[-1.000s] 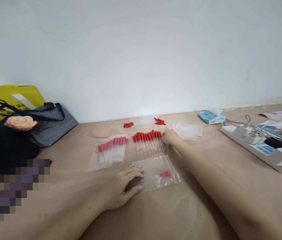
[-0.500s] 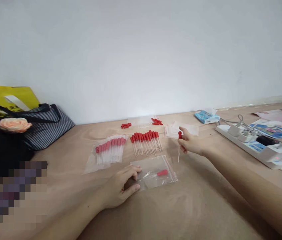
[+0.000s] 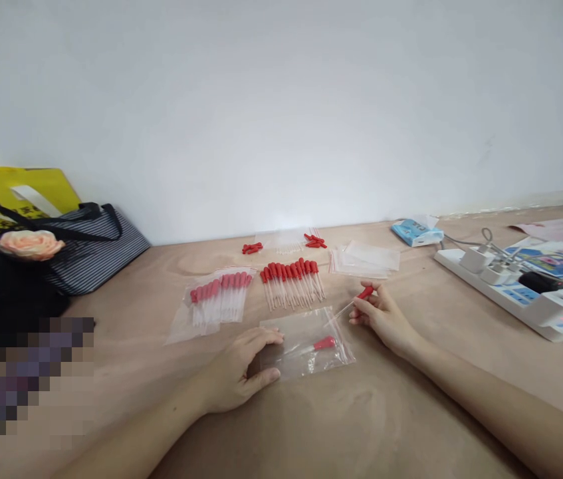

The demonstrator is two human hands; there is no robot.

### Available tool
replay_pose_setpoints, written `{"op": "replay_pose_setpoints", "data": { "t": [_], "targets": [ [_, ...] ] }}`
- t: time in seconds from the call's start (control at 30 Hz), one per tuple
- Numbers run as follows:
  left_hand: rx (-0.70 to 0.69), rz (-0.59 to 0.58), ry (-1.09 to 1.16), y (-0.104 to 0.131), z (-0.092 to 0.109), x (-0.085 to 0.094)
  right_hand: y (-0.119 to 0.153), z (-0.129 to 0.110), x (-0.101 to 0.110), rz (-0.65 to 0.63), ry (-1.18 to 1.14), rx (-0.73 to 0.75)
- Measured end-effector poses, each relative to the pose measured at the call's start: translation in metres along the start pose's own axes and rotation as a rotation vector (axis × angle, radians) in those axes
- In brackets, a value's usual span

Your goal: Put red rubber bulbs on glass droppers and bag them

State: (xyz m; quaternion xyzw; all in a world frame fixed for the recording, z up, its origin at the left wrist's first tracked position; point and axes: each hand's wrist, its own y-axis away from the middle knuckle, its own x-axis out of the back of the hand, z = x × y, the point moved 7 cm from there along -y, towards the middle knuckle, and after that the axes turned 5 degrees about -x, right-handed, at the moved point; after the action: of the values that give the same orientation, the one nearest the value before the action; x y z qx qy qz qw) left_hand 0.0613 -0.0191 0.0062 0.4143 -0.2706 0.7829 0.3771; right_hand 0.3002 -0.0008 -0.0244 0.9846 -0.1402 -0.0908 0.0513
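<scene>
My left hand (image 3: 241, 369) rests on the left end of a clear zip bag (image 3: 296, 326), its thumb and fingers apart, pressing on the plastic. Inside that bag lies one dropper with a red rubber bulb (image 3: 324, 343). My right hand (image 3: 381, 316) pinches another red-bulbed dropper (image 3: 363, 293) by its bulb. The thin clear tube of this dropper points down and left, its tip at the bag's right end; I cannot tell whether the tip is inside. Beyond the bag, a row of several droppers (image 3: 291, 273) lies side by side, bulbs toward the wall.
Filled bags of droppers (image 3: 221, 299) lie at left. Loose red bulbs (image 3: 315, 241) and clear tubes (image 3: 288, 247) are near the wall. Flat bags (image 3: 365, 258) sit behind my right hand. A tissue pack (image 3: 417, 233) and a power strip (image 3: 510, 293) stand right, a striped bag (image 3: 96, 253) left.
My right hand has come nearer to the bag, bringing the dropper from hanging upright to a slant with its tip at the bag's right end. My left hand has stayed put.
</scene>
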Motion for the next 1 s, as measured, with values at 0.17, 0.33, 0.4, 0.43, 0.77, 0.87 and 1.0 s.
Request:
{"op": "replay_pose_setpoints", "data": {
  "t": [0.17,0.33,0.4,0.43,0.77,0.87,1.0],
  "targets": [
    [0.033,-0.017,-0.029,0.0,0.0,0.0,0.012,0.004,-0.014,-0.19,-0.055,-0.012],
    [0.04,-0.008,-0.035,-0.001,0.001,0.002,0.019,0.008,-0.027,-0.369,0.202,-0.041],
    [0.034,-0.002,-0.03,-0.002,0.002,0.003,0.022,0.011,-0.031,-0.45,0.292,-0.061],
    [0.03,0.001,-0.028,-0.002,0.002,0.003,0.023,0.011,-0.033,-0.492,0.333,-0.071],
    [0.041,-0.006,-0.033,-0.001,-0.003,0.001,0.017,0.017,-0.035,-0.421,0.394,-0.023],
    [0.042,0.0,-0.037,-0.002,-0.001,0.002,0.018,0.02,-0.04,-0.482,0.456,-0.023],
    [0.02,0.001,-0.027,-0.004,0.003,0.003,0.025,0.016,-0.047,-0.607,0.486,-0.058]
  ]
}}
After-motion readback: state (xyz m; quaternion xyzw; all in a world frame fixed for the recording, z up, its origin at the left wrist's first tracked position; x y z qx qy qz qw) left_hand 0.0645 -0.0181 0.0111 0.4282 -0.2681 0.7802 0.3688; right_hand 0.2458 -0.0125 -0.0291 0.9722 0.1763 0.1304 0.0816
